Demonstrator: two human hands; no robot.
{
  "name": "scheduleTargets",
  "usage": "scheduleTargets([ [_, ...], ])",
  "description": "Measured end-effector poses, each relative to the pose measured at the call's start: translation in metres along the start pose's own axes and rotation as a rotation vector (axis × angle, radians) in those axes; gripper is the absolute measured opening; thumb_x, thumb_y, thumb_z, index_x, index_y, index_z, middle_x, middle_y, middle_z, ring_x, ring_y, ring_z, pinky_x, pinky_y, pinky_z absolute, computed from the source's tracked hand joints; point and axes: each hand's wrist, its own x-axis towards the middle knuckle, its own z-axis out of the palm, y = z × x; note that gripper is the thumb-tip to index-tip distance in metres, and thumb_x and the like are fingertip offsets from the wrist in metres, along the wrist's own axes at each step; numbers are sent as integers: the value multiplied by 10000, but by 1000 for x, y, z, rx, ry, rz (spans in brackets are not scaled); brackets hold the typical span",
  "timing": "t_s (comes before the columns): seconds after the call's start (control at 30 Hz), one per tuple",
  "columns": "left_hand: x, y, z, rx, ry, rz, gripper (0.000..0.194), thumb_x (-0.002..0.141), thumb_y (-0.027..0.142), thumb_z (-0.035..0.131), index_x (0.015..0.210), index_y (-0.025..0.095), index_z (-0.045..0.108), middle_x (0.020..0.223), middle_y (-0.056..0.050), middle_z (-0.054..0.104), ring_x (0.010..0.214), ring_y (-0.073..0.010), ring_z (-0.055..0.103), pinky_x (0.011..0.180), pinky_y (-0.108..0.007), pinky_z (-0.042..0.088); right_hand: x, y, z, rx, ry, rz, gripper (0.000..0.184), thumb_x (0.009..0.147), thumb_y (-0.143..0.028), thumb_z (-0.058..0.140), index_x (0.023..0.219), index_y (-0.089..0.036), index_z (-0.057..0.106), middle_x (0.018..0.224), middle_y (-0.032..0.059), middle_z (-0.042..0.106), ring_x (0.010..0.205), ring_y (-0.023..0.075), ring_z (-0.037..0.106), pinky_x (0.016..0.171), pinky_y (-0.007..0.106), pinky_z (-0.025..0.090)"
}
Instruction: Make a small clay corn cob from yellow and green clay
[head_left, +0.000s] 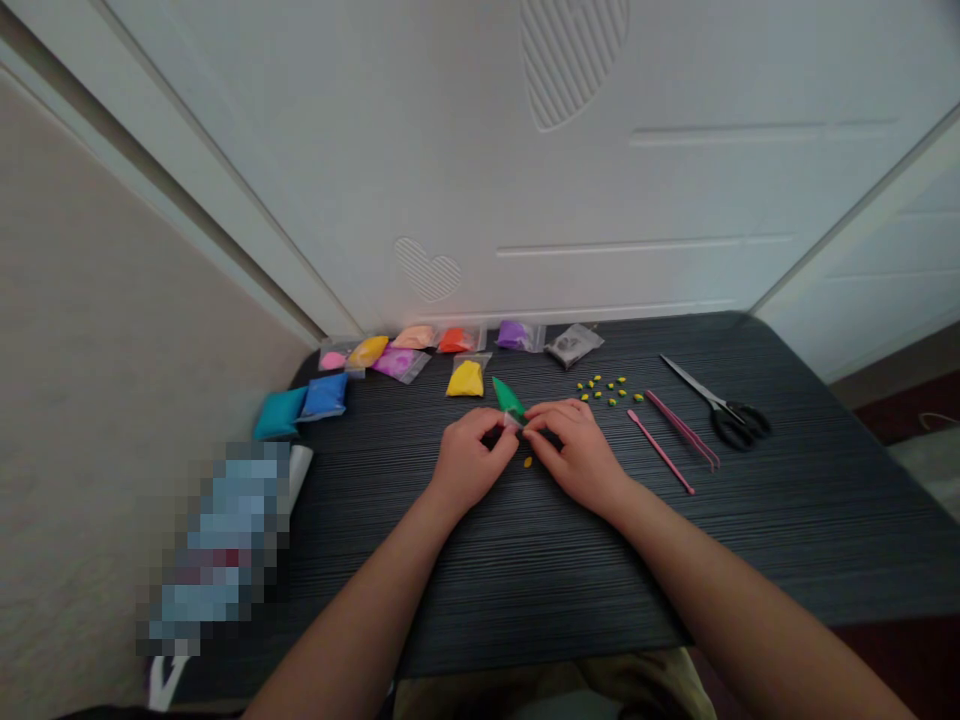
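Note:
My left hand [471, 462] and my right hand [574, 452] meet near the middle of the dark table [787, 520]. Both are closed in a pinch on the near end of a small green clay packet [508, 399], which points away from me. A small orange bit of clay [528, 462] lies on the table between my hands. Several small yellow clay pieces [606, 390] are scattered just beyond my right hand.
Packets of coloured clay line the far edge: teal [277, 413], blue [325, 395], yellow [466, 379], purple [514, 334], dark grey [573, 344] and others. Pink tools [679, 440] and black scissors [731, 412] lie to the right. A white door stands behind the table.

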Motion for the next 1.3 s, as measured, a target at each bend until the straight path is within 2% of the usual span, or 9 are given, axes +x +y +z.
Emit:
scheduleTargets([
  [0.17,1,1,-2,-30,-35,36,169,797,258,451,682,172,541,674,-7,557,664,-133,517,637,-245,381,0,1,0,-22,19,-20,72,795,-200,493,804,-215,563,944,25,627,942,154,537,895,364,298],
  [0.33,0,4,-1,-110,-37,61,180,825,252,418,708,168,525,705,-10,538,698,-127,509,668,-244,388,1,3,1,-72,33,-66,141,796,-196,494,917,-214,565,990,22,624,970,150,530,935,368,285],
  [0.47,-2,7,2,-102,-7,56,161,824,248,421,717,169,511,726,-12,544,726,-128,514,694,-247,394,0,4,2,-91,39,-78,129,803,-185,478,875,-215,581,988,22,625,963,146,535,945,362,294],
  [0.7,-1,8,5,-28,-26,28,134,803,239,445,736,172,541,734,-7,560,730,-135,517,690,-260,397,1,4,2,-64,50,-55,95,795,-176,480,824,-202,567,976,40,618,953,154,526,911,352,339],
  [1.13,4,9,-6,-93,-74,135,193,814,219,440,638,172,503,697,-5,515,796,-147,451,726,-275,384,0,-2,5,87,65,70,55,784,-174,484,805,-205,524,963,25,613,916,154,550,847,324,372],
  [1.3,1,9,-4,-139,-39,122,165,809,220,449,670,175,525,710,-2,528,787,-141,468,724,-270,389,1,-1,1,103,68,16,89,791,-168,475,836,-203,544,930,30,619,911,150,546,840,313,389],
])
